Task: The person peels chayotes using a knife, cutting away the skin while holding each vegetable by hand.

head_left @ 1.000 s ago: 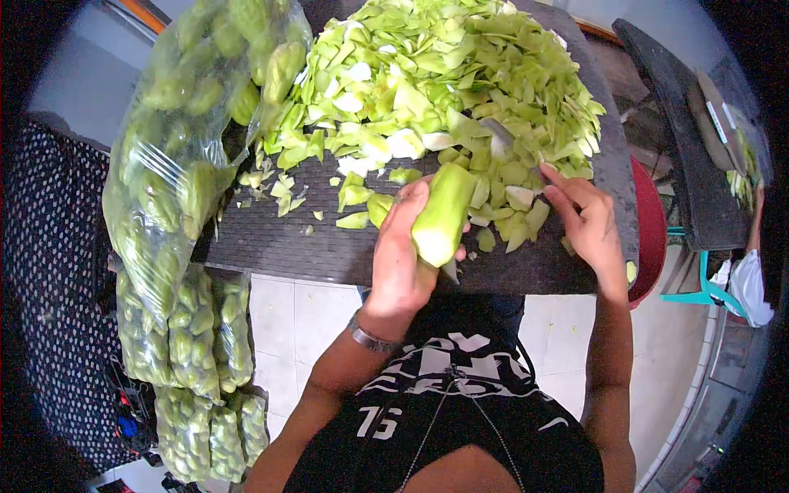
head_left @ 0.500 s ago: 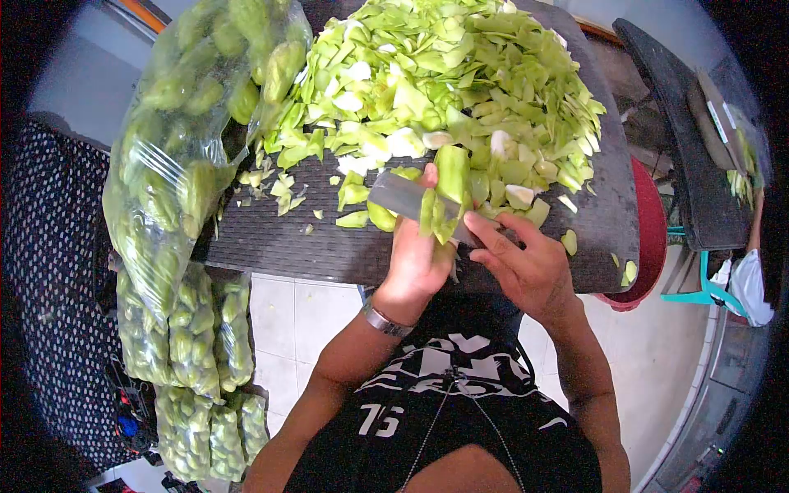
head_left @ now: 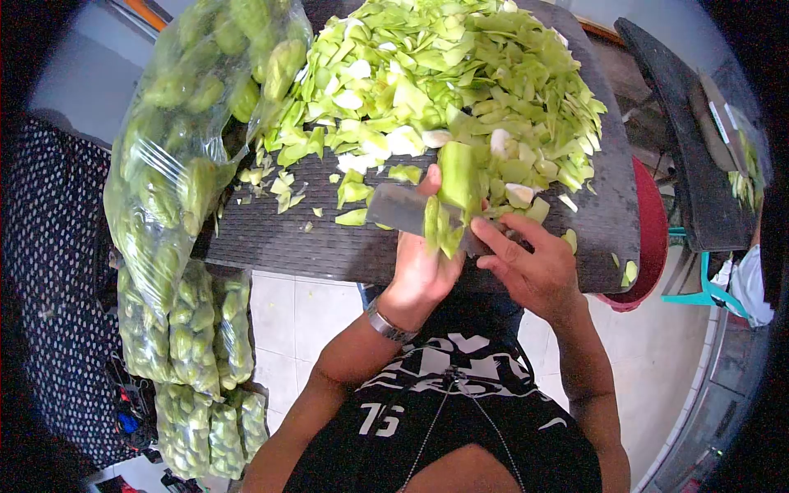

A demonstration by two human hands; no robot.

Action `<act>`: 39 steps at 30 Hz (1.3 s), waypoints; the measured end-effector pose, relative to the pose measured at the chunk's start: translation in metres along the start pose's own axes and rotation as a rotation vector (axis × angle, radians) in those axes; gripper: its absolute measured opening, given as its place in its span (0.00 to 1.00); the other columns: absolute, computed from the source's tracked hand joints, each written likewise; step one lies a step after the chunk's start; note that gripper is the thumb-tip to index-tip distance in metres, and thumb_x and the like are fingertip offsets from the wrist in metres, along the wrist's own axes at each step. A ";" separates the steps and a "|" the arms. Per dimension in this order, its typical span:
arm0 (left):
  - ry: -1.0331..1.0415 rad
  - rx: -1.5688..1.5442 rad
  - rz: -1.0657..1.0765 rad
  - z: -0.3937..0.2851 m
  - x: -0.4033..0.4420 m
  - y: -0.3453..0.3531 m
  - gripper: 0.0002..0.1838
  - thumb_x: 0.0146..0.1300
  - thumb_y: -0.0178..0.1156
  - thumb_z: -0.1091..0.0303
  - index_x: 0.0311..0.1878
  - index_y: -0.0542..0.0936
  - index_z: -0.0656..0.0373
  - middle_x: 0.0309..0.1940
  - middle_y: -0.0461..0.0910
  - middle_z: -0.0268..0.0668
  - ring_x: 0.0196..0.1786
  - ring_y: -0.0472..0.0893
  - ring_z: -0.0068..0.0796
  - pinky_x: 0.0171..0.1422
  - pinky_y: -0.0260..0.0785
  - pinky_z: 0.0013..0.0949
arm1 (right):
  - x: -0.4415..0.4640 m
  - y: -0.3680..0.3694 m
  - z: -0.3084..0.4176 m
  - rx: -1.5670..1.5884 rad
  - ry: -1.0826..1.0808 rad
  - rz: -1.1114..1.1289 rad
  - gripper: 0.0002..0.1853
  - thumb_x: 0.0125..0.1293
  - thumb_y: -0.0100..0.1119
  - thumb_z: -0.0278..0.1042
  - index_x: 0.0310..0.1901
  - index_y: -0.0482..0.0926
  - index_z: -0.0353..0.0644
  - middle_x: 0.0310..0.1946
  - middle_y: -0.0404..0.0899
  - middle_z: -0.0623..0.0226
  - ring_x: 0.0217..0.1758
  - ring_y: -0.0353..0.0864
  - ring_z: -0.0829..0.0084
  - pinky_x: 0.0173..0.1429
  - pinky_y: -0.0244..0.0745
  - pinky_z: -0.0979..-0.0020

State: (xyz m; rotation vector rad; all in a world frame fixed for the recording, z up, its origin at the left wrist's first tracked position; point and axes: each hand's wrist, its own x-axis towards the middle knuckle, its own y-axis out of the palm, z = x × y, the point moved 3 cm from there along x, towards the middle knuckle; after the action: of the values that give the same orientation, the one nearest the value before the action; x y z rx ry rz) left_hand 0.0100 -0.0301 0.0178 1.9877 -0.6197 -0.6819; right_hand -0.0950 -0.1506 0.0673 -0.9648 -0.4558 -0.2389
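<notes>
My left hand (head_left: 423,263), with a metal watch on the wrist, is wrapped round a pale green peeled vegetable (head_left: 459,174) near the table's front edge. My right hand (head_left: 530,261) grips a knife, its handle mostly hidden by the fingers. The wide grey knife blade (head_left: 399,207) lies across the near part of the vegetable and points left. Thin green slices (head_left: 444,228) cling to the blade. Just beyond both hands a large heap of green slices and peelings (head_left: 460,74) covers much of the dark table (head_left: 288,242).
A clear plastic bag of whole green vegetables (head_left: 177,156) stands at the left. Below it, smaller filled bags (head_left: 185,329) are stacked. A red tub (head_left: 649,238) is beside the table's right edge. Farther right are another dark table (head_left: 699,164) and a turquoise stool (head_left: 705,287).
My right hand has come in from the right edge of the heap to the vegetable, bringing the blade across it. Slices now cling to the blade. Since half a second ago, both hands have barely shifted.
</notes>
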 end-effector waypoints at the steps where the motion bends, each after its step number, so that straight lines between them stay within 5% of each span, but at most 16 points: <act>1: 0.002 0.000 -0.005 0.000 0.000 0.000 0.21 0.80 0.54 0.50 0.63 0.75 0.56 0.50 0.83 0.39 0.51 0.84 0.33 0.56 0.79 0.39 | 0.000 0.001 -0.002 0.012 -0.007 -0.006 0.29 0.58 0.76 0.42 0.63 0.83 0.57 0.47 0.84 0.58 0.41 0.88 0.58 0.41 0.85 0.62; 6: 0.031 -0.014 -0.107 0.002 -0.008 0.020 0.21 0.81 0.52 0.50 0.63 0.75 0.56 0.51 0.82 0.39 0.52 0.84 0.34 0.57 0.79 0.39 | -0.003 0.004 -0.025 -0.016 0.057 -0.067 0.29 0.59 0.76 0.44 0.64 0.83 0.59 0.47 0.84 0.59 0.40 0.89 0.57 0.40 0.86 0.61; 11: -0.049 -0.084 0.174 0.001 -0.004 -0.010 0.27 0.80 0.49 0.46 0.67 0.75 0.58 0.55 0.83 0.43 0.56 0.84 0.40 0.65 0.76 0.46 | -0.004 0.002 -0.004 -0.003 -0.068 -0.002 0.28 0.60 0.75 0.45 0.64 0.82 0.58 0.48 0.85 0.58 0.39 0.89 0.57 0.39 0.86 0.61; 14: -0.029 -0.003 0.033 -0.001 -0.006 0.002 0.24 0.81 0.50 0.47 0.64 0.75 0.57 0.52 0.83 0.39 0.52 0.84 0.34 0.58 0.79 0.40 | -0.002 0.003 -0.006 0.010 -0.003 -0.016 0.28 0.61 0.74 0.46 0.64 0.83 0.58 0.48 0.85 0.59 0.38 0.89 0.57 0.39 0.86 0.61; 15: 0.042 0.003 -0.079 0.003 -0.004 0.000 0.28 0.79 0.50 0.44 0.66 0.76 0.58 0.55 0.83 0.44 0.56 0.83 0.41 0.67 0.74 0.47 | -0.002 0.003 -0.010 0.015 0.009 -0.019 0.27 0.61 0.74 0.46 0.64 0.83 0.58 0.47 0.85 0.59 0.38 0.89 0.57 0.39 0.86 0.61; 18: 0.094 -0.014 -0.138 0.005 -0.009 0.007 0.28 0.78 0.50 0.43 0.65 0.77 0.58 0.55 0.84 0.43 0.57 0.83 0.40 0.68 0.73 0.46 | -0.003 0.002 -0.017 0.041 0.017 -0.010 0.27 0.61 0.74 0.46 0.63 0.83 0.58 0.46 0.84 0.59 0.38 0.89 0.57 0.39 0.85 0.61; 21: -0.057 -0.041 0.097 -0.001 -0.004 -0.005 0.28 0.78 0.51 0.44 0.66 0.77 0.57 0.56 0.84 0.43 0.58 0.83 0.38 0.68 0.74 0.46 | -0.004 -0.001 -0.008 0.079 -0.018 0.037 0.26 0.61 0.74 0.44 0.62 0.84 0.56 0.47 0.85 0.57 0.39 0.89 0.57 0.40 0.85 0.62; 29: -0.058 -0.106 0.053 0.002 -0.004 0.000 0.28 0.77 0.52 0.44 0.65 0.77 0.56 0.55 0.84 0.42 0.57 0.83 0.37 0.67 0.74 0.44 | -0.005 -0.002 0.001 0.013 -0.045 -0.024 0.26 0.58 0.76 0.41 0.60 0.86 0.50 0.48 0.85 0.56 0.40 0.89 0.59 0.43 0.84 0.65; 32: -0.065 -0.123 0.073 0.003 -0.002 -0.009 0.28 0.78 0.50 0.44 0.66 0.77 0.57 0.56 0.83 0.43 0.58 0.83 0.38 0.68 0.73 0.45 | -0.007 0.001 -0.002 0.062 -0.034 0.004 0.30 0.58 0.76 0.45 0.65 0.82 0.60 0.49 0.84 0.54 0.41 0.89 0.55 0.40 0.86 0.59; 36: -0.004 -0.053 -0.077 0.006 -0.010 -0.004 0.27 0.81 0.45 0.47 0.68 0.74 0.59 0.60 0.81 0.46 0.62 0.81 0.40 0.71 0.71 0.47 | -0.004 0.000 -0.007 0.015 -0.014 -0.025 0.31 0.58 0.77 0.44 0.65 0.82 0.60 0.48 0.84 0.58 0.41 0.89 0.57 0.41 0.86 0.60; 39: 0.022 -0.013 0.033 0.003 -0.014 -0.001 0.24 0.83 0.44 0.52 0.72 0.68 0.57 0.67 0.75 0.42 0.67 0.77 0.38 0.73 0.70 0.44 | -0.004 0.001 -0.014 0.024 -0.021 -0.054 0.31 0.57 0.77 0.44 0.65 0.82 0.60 0.48 0.84 0.60 0.40 0.88 0.57 0.41 0.86 0.60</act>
State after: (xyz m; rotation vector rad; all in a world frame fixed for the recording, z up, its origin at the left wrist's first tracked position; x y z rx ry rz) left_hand -0.0027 -0.0224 0.0189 1.9660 -0.6323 -0.6422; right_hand -0.0940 -0.1618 0.0579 -0.9332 -0.5036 -0.2710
